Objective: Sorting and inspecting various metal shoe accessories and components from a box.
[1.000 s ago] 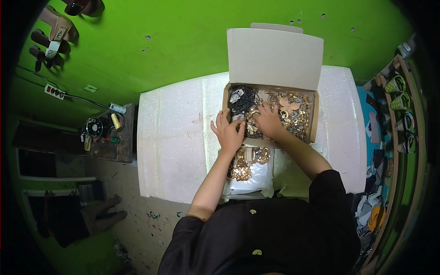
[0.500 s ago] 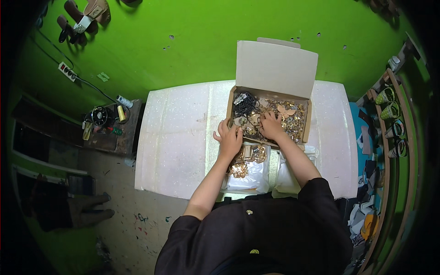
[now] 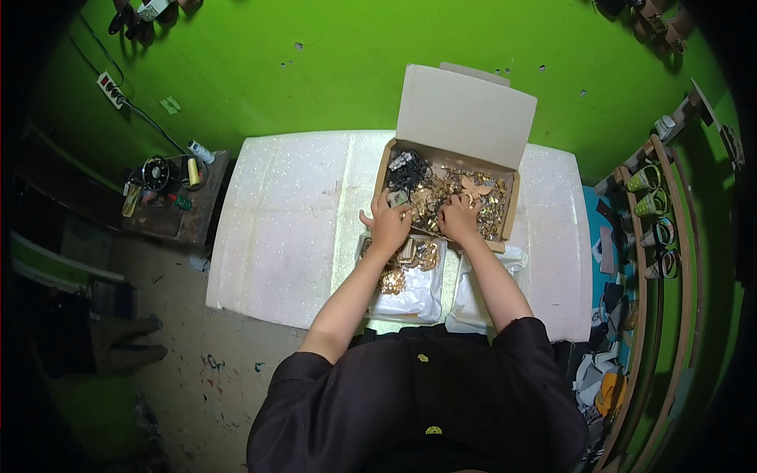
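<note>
An open cardboard box (image 3: pixel 511 206) stands on the table, its lid raised at the back. Small gold and silver metal pieces (image 3: pixel 490 217) fill most of it, and a black stringy bundle (image 3: pixel 408 175) lies in its left corner. A tan butterfly-shaped piece (image 3: pixel 475 188) rests on the pile. Over the box's front left wall reaches my left hand (image 3: pixel 389 225), fingers apart, one sticking out to the left. My right hand (image 3: pixel 459 218) has its fingers bent down into the metal pieces; whatever lies under the fingertips is hidden.
Nearer me lie two white plastic packages (image 3: pixel 410 298) (image 3: pixel 473 303), the left one with gold pieces (image 3: pixel 392 280) on top. A side table (image 3: pixel 169 217) with spools is at the left. Sandals hang on a wooden rack (image 3: pixel 643 229) at the right. A person (image 3: pixel 118 347) shows at far left.
The whole view has shifted slightly. My right hand has moved a little nearer the left hand and its fingers are bent more. My left hand stays at the box's front left.
</note>
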`<state>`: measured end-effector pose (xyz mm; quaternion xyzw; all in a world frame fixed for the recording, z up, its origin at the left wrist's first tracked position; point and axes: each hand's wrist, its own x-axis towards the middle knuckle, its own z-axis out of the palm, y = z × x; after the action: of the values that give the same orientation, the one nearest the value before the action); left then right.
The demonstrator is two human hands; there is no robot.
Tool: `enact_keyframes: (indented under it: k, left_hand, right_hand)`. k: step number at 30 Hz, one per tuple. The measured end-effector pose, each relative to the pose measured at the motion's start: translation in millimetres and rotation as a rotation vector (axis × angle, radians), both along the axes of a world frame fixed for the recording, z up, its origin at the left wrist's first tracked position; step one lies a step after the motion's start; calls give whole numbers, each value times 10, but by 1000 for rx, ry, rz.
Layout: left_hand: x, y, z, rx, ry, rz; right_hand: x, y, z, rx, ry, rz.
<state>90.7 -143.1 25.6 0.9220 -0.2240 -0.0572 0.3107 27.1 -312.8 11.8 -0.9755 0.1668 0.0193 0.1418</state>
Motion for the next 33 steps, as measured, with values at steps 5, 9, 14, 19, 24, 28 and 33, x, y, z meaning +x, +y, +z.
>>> enact_keyframes:
  k: [5, 9, 14, 19, 24, 28, 33]
  left_hand:
    - [-51, -4, 0, -18, -150, 21]
    - [-71, -14, 45, -48, -174, 22]
    - [-111, 12, 190, -132, -146, 51]
    - [-186, 117, 285, -160, -79, 52]
    - [-224, 205, 236, -180, 38, 65]
    - [-311, 364, 248, -180, 103, 38]
    - [-450, 747, 221, -61, 20, 45]
  right_hand:
    - [-37, -29, 11, 197, -379, -128]
    - [-69, -60, 31, 312, -437, -203]
    - [-268, 38, 322, 289, -525, -187]
    - [-404, 83, 407, 79, -754, -167]
    - [-393, -64, 441, 606, -835, -471]
    - [-492, -33, 414, 829, -986, -358]
    - [-741, 448, 488, 530, -778, -254]
